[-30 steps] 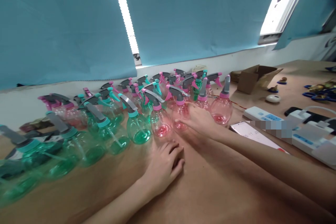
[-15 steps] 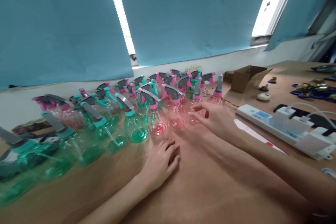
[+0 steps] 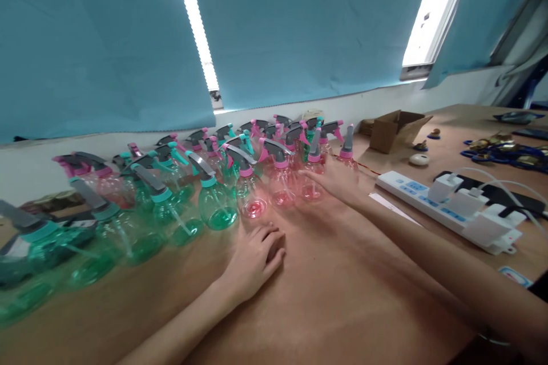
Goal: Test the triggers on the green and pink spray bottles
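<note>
My left hand (image 3: 259, 254) rests on the tabletop (image 3: 325, 296), fingers loosely curved and apart, nothing in it. My right hand (image 3: 331, 177) reaches to a pink spray bottle (image 3: 312, 185) in the front row; thumb and fingers lie around its side and neck, partly hidden behind it. Left of that bottle stand another pink bottle (image 3: 282, 185) and a clear pink one (image 3: 252, 197). Green spray bottles (image 3: 218, 208) continue to the left edge. One more pink bottle (image 3: 347, 162) is just behind my right hand.
A white power strip (image 3: 445, 211) with plugs and cables lies at the right. Behind it are an open cardboard box (image 3: 398, 131), a white oval object (image 3: 418, 159) and blue-and-gold items (image 3: 500, 148). Blue curtains (image 3: 299, 23) hang behind the bottles.
My right hand has moved forward against the pink bottle, its fingers now further round it. My left hand stays on the table. The view has shifted slightly.
</note>
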`<state>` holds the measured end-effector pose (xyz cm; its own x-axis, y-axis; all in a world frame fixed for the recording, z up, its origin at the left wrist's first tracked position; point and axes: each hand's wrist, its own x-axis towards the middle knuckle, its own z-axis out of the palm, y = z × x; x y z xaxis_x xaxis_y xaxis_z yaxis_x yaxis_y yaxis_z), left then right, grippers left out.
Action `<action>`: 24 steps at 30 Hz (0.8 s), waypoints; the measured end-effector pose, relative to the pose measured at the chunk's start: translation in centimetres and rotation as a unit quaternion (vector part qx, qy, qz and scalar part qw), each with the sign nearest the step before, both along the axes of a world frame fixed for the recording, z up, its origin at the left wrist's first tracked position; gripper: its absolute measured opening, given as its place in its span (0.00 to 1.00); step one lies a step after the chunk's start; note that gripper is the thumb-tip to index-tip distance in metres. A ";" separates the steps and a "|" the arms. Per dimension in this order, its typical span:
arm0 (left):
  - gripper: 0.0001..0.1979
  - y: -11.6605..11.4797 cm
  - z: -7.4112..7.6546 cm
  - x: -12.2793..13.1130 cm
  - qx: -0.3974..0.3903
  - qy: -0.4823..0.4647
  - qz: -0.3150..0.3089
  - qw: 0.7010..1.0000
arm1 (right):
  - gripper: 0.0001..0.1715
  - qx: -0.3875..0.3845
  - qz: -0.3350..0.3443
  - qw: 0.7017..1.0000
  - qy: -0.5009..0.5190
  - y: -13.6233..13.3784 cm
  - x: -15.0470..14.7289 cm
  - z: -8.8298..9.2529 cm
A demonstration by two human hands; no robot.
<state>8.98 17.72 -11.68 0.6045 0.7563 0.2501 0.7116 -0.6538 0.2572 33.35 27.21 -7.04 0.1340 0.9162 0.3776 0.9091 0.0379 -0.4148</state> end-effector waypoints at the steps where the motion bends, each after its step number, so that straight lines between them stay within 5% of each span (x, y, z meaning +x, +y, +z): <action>1: 0.13 0.0 0.0 0.0 0.000 -0.002 0.000 1.000 | 0.39 -0.001 -0.002 1.000 -0.003 0.0 -0.1 0.1; 11: 0.11 -0.3 0.2 -0.1 -0.012 -0.068 0.005 0.998 | 0.32 0.015 0.095 0.994 -0.047 -5.7 1.1 0.4; 16: 0.25 -1.0 0.4 -0.4 -0.029 -0.113 0.012 0.993 | 0.26 0.008 0.223 0.975 0.016 -9.3 0.0 0.8; 24: 0.44 -3.4 0.1 -1.5 -0.152 -0.248 -0.025 0.957 | 0.18 -0.076 0.504 0.852 0.116 -11.9 -4.0 3.8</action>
